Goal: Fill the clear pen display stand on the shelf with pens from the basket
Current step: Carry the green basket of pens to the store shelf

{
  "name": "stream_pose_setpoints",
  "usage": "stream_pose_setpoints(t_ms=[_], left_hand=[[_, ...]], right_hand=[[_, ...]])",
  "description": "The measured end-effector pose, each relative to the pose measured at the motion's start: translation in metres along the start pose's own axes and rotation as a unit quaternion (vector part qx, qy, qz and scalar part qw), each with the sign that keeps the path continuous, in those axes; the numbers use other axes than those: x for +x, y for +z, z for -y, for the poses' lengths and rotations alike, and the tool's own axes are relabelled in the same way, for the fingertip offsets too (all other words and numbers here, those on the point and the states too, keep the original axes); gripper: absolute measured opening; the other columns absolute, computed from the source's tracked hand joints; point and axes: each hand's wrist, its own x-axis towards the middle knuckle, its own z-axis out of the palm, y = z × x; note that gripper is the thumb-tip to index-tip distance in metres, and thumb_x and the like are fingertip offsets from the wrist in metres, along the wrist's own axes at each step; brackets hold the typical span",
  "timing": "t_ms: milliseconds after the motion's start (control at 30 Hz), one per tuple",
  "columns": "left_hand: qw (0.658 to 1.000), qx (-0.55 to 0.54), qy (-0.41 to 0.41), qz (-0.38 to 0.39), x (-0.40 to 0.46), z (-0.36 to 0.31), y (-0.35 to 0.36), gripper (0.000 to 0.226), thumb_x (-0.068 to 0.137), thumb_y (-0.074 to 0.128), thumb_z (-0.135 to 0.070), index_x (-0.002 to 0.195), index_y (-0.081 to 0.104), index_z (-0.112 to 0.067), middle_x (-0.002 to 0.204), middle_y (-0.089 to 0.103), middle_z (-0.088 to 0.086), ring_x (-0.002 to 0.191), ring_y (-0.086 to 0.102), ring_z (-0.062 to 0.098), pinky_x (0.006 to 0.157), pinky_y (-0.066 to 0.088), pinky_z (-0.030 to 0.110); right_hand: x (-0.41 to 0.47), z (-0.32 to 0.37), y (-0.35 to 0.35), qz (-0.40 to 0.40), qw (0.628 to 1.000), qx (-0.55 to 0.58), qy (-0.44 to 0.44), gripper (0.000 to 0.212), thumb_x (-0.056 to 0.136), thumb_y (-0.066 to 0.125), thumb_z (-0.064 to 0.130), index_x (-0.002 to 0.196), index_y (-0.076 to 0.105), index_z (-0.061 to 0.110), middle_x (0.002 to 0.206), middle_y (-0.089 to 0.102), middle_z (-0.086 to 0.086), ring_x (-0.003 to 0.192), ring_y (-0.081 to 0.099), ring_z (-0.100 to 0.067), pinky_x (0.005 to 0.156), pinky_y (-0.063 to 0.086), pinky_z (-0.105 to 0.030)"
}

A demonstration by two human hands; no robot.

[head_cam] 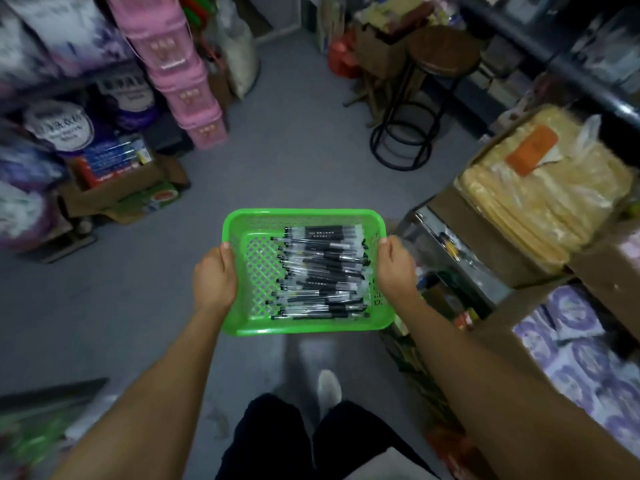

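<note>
Basket (242,327) of pens (322,271), 2-hand grip

Grey floor (294,161) bears a stool (415,98), pink bins (187,91) and cardboard boxes (117,192).

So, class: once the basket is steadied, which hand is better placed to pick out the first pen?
Probably the right hand: the pens lie against its side of the green basket.

Print on the purple bags (62,128) is too blurred to read.
</note>
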Motion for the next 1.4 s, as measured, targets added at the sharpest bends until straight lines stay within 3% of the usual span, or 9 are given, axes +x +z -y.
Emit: stream_pose_setpoints(t_ms=[233, 433, 567, 700, 967, 1100, 1267, 1400], left_hand=[[1.0, -0.008, 0.017, 0.017, 0.159, -0.033, 0.02, 0.047, 0.102, 0.031, -0.024, 0.082, 0.056, 0.01, 0.094, 0.06, 0.038, 0.091, 0.056, 0.05, 0.072, 0.04, 0.045], [0.996, -0.021, 0.068, 0.046, 0.334, -0.057, 0.037, 0.044, 0.102, 0.03, -0.027, 0.078, 0.051, 0.003, 0.089, 0.06, 0.036, 0.085, 0.057, 0.048, 0.07, 0.04, 0.045], [0.992, -0.006, 0.105, 0.066, 0.437, -0.09, 0.034, 0.046, 0.102, 0.031, -0.026, 0.08, 0.055, 0.007, 0.093, 0.061, 0.036, 0.089, 0.058, 0.047, 0.071, 0.039, 0.042], [0.986, -0.023, 0.142, 0.084, 0.522, -0.132, 0.046, 0.044, 0.102, 0.032, -0.024, 0.074, 0.052, 0.003, 0.085, 0.06, 0.035, 0.082, 0.057, 0.045, 0.068, 0.038, 0.042], [0.973, 0.016, 0.204, 0.111, 0.659, -0.249, 0.127, 0.047, 0.102, 0.031, -0.026, 0.092, 0.059, 0.011, 0.101, 0.061, 0.037, 0.096, 0.056, 0.051, 0.08, 0.042, 0.048], [0.966, 0.001, 0.223, 0.129, 0.716, -0.329, 0.178, 0.048, 0.102, 0.03, -0.026, 0.089, 0.058, 0.011, 0.097, 0.061, 0.037, 0.092, 0.056, 0.05, 0.08, 0.044, 0.05], [0.952, -0.006, 0.262, 0.16, 0.762, -0.431, 0.237, 0.043, 0.102, 0.03, -0.021, 0.089, 0.056, 0.011, 0.099, 0.06, 0.037, 0.093, 0.055, 0.051, 0.078, 0.039, 0.049], [0.935, -0.016, 0.308, 0.178, 0.792, -0.506, 0.295, 0.04, 0.102, 0.031, -0.018, 0.082, 0.054, 0.009, 0.091, 0.06, 0.037, 0.087, 0.057, 0.05, 0.072, 0.039, 0.049]], right_hand=[[0.138, 0.054, 0.046, -0.051, 0.998, 0.003, 0.026, 0.031, 0.102, 0.034, 0.021, 0.074, 0.041, 0.01, 0.07, 0.045, -0.009, 0.071, 0.044, -0.023, 0.067, 0.033, -0.036], [0.263, 0.115, 0.101, -0.103, 0.993, 0.015, 0.054, 0.036, 0.102, 0.033, 0.024, 0.066, 0.033, 0.017, 0.064, 0.041, -0.002, 0.067, 0.041, -0.023, 0.063, 0.032, -0.037], [0.333, 0.161, 0.122, -0.123, 0.99, 0.041, 0.062, 0.032, 0.103, 0.033, 0.02, 0.074, 0.042, 0.01, 0.067, 0.045, -0.006, 0.066, 0.042, -0.023, 0.062, 0.031, -0.033], [0.4, 0.195, 0.122, -0.145, 0.985, 0.059, 0.074, 0.032, 0.104, 0.033, 0.02, 0.077, 0.043, 0.006, 0.067, 0.045, -0.007, 0.063, 0.041, -0.022, 0.057, 0.024, -0.033], [0.552, 0.214, 0.082, -0.204, 0.969, 0.085, 0.106, 0.033, 0.104, 0.034, 0.021, 0.074, 0.038, 0.009, 0.061, 0.041, -0.003, 0.055, 0.036, -0.018, 0.056, 0.026, -0.034], [0.637, 0.215, 0.039, -0.235, 0.962, 0.097, 0.099, 0.037, 0.104, 0.034, 0.019, 0.067, 0.033, 0.013, 0.06, 0.037, -0.005, 0.054, 0.033, -0.017, 0.057, 0.026, -0.035], [0.723, 0.205, -0.027, -0.285, 0.947, 0.071, 0.132, 0.03, 0.103, 0.035, 0.022, 0.076, 0.042, 0.01, 0.067, 0.048, -0.008, 0.066, 0.044, -0.025, 0.062, 0.036, -0.04], [0.781, 0.186, -0.074, -0.309, 0.936, 0.065, 0.153, 0.029, 0.103, 0.034, 0.021, 0.078, 0.042, 0.01, 0.062, 0.045, -0.001, 0.063, 0.043, -0.022, 0.061, 0.029, -0.033]])
